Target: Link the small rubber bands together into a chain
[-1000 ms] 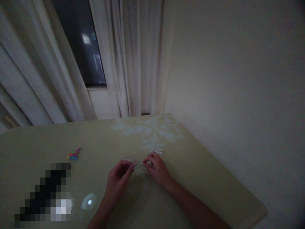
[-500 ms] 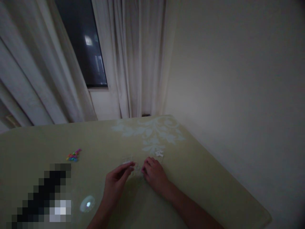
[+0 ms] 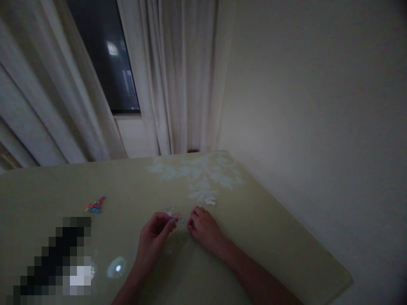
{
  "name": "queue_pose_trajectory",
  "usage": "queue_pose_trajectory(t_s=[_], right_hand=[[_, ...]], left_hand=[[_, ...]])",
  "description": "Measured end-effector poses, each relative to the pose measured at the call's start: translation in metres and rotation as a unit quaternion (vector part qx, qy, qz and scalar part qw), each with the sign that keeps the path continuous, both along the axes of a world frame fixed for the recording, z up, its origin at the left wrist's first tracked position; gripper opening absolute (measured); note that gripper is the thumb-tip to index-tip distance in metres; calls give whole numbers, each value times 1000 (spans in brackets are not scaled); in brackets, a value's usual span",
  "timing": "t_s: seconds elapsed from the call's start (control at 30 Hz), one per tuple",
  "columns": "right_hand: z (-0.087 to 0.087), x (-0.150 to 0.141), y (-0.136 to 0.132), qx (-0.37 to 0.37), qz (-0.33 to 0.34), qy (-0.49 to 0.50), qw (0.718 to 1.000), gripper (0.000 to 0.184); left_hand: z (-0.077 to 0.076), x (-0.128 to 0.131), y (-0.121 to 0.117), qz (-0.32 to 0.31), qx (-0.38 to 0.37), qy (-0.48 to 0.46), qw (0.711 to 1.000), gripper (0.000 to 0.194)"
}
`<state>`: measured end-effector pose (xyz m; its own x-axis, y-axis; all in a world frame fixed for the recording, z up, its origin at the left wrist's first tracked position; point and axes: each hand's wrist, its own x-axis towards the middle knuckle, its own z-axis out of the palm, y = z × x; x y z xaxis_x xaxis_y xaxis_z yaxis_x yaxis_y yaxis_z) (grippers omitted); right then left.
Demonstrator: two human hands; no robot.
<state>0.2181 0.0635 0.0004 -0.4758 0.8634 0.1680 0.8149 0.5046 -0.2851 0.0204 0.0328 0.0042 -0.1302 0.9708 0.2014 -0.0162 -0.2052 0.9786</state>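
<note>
My left hand (image 3: 156, 232) is closed in a pinch, thumb against fingertips; what it grips is too small to make out. To its right my right hand (image 3: 203, 225) rests with fingers curled down over a clear, thin plastic piece (image 3: 182, 220), and its fingertips are partly hidden. The see-through piece lies between the two hands, and its edges are hard to follow. Just beyond the right hand sits a small white object (image 3: 210, 201), its kind unclear.
A heap of small coloured pieces (image 3: 95, 206) lies on the table (image 3: 127, 186) to the left. A pixelated dark patch covers the lower left, near a bright round reflection (image 3: 117, 267). Curtains (image 3: 190, 76), a dark window (image 3: 108, 55) and a wall (image 3: 302, 106) stand behind.
The camera view has shifted slightly. My left fingers have curled in more tightly; my right hand has stayed nearly in place.
</note>
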Motion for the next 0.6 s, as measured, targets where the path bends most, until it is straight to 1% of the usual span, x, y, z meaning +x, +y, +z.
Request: queue_pose_trajectory(t_s=[0.13, 0.23, 0.3, 0.37, 0.5, 0.6], right_hand=[[-12, -3, 2, 42, 7, -28, 999, 10], [-18, -3, 2, 61, 6, -23, 998, 12], [-15, -2, 1, 55, 4, -14, 998, 11], [-10, 0, 0, 39, -1, 9, 999, 9], [1, 2, -2, 0, -32, 71, 997, 4], [4, 3, -2, -35, -32, 93, 995, 5]], left_hand=[[-3, 0, 0, 3, -3, -15, 1000, 29], [-4, 0, 1, 5, 4, 7, 1000, 28], [-4, -1, 1, 5, 9, 37, 999, 26], [-4, -1, 2, 4, 10, 59, 998, 25], [-3, -2, 2, 6, 13, 66, 998, 23], [-3, -3, 2, 5, 18, 74, 997, 23]])
